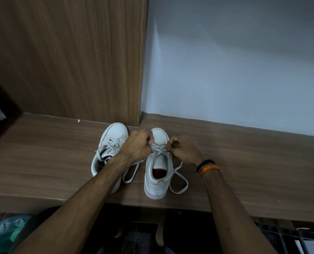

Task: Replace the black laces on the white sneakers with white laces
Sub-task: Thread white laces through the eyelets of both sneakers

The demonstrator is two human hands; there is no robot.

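White laces (159, 150) on the right sneaker (157, 167): each hand pinches one strand low on the lacing, near the toe. Left hand (137, 145) fingers curled on the left strand, right hand (184, 149) fingers curled on the right; exact eyelet probably hidden. Sneaker's long axis runs away from the person, toe to the wall. Loose lace ends trail on the wooden surface (244, 162) both sides. Left sneaker (112, 142) just beside, already laced white.

Two white sneakers (158, 162) on the worktop (244, 162), both threaded with white laces (178, 177); two hands (137, 145) in there, one wristband (206, 166).
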